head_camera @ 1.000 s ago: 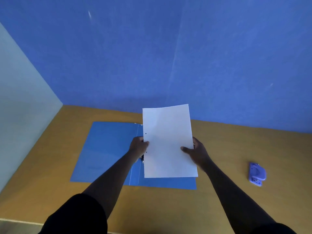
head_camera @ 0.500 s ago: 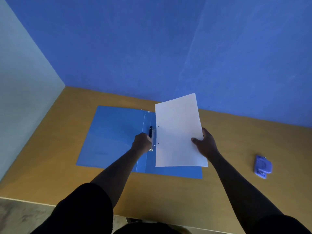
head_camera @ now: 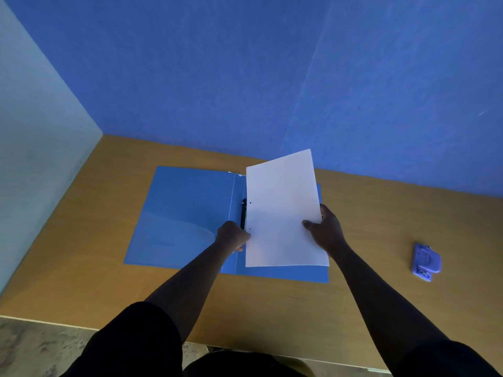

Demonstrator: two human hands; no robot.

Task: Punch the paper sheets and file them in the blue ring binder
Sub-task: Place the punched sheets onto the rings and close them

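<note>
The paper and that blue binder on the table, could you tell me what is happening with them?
A person holds punched paper sheets over the right half of the open blue ring binder, which lies flat on the wooden table. The right hand grips the sheets' right edge; the left hand is at their punched edge, beside the black ring mechanism. The sheets are not yet on the rings. A purple hole punch sits apart to the right.

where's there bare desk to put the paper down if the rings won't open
Bare wooden desk lies between the blue ring binder and the hole punch, along the near edge in front of the binder, and left of it by the pale wall. The binder's spine is crowded: left hand, right hand and paper sheets.
</note>
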